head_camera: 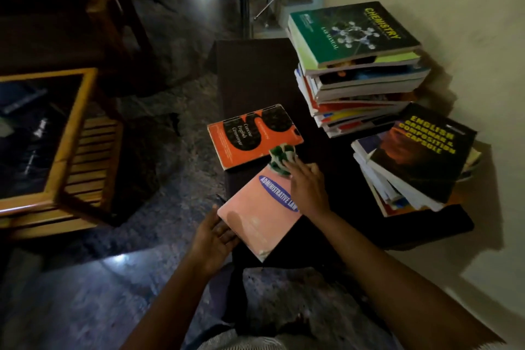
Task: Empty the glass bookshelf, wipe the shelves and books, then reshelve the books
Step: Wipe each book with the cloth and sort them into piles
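Biggest thing first: the long dark bench (255, 71) runs straight away from both hands. Off to the right of the working hand rise the tall book stack with the green chemistry manual on top (352, 34) and, nearer, the shorter slanted pile under the black grammar book (420, 150). Well out to the left of the steadying hand stands the wooden-framed glass bookshelf (56, 150).

Now the one being cleaned: the pink paperback (255, 219) lies flat on the bench's near end, turned so a corner points back at the person. Just beyond the fingertips sits the orange grammar paperback (250, 136).

The left hand (211, 239) holds the pink cover's near-left edge, with its fingers curled at that edge. The right hand (308, 190) lies over the far-right corner. Its fingers are fairly straight, pressing rather than clutching, as far as the blur allows.

Under those fingertips is the bunched green-and-white cloth (281, 159), right at the far corner. So nearly the whole cover lies back and left of the cloth, toward the left hand. I'd expect the wipe to be a pull homeward.
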Available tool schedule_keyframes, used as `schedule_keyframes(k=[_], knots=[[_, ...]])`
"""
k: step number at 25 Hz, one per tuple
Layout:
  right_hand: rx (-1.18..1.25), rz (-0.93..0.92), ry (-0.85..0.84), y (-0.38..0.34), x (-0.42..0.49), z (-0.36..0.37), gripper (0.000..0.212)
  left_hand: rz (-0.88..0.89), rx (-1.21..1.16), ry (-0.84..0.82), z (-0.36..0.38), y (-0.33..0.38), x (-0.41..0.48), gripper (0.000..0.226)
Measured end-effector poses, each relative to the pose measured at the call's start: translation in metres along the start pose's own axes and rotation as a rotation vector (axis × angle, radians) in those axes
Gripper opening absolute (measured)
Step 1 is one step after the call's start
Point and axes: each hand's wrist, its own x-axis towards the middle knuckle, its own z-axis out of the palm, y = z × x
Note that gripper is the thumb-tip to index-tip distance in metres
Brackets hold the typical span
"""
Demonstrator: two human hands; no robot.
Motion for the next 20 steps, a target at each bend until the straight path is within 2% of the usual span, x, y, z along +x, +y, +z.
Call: schedule_keyframes(k=[2,7,10,11,13,15,16,19,20], knots=[[-0.122,-0.061,0.059,-0.014,-0.021,0.024,0.048,-0.026,-0.051,-0.009,-0.002,0.004,0.000,0.037],[0.087,-0.330,0.086,-0.070,-0.099,0.059,0.039,-0.060,-0.125,-0.063,-0.007,0.006,-0.001,0.053],[0.187,-0.419,0.038,-0.076,-0.119,0.048,0.046,-0.105,-0.170,-0.147,-0.009,0.008,-0.005,0.065],[0.296,-0.370,0.035,-0.076,-0.119,0.035,0.046,-0.113,-0.151,-0.151,-0.007,0.009,-0.006,0.063],[0.575,-0.124,0.074,-0.070,-0.111,0.006,0.041,-0.048,0.027,-0.086,0.005,0.011,-0.010,0.039],[0.681,0.096,0.157,-0.057,-0.099,-0.028,0.034,0.147,0.221,-0.063,0.022,0.015,-0.016,0.014],[0.682,0.154,0.198,-0.049,-0.094,-0.044,0.033,0.274,0.289,-0.106,0.031,0.017,-0.018,0.011],[0.646,0.146,0.363,-0.034,-0.088,-0.084,0.032,0.791,0.543,-0.289,0.047,0.014,-0.028,0.010],[0.633,0.129,0.405,-0.030,-0.089,-0.091,0.032,0.995,0.682,-0.337,0.048,0.009,-0.026,0.017]])
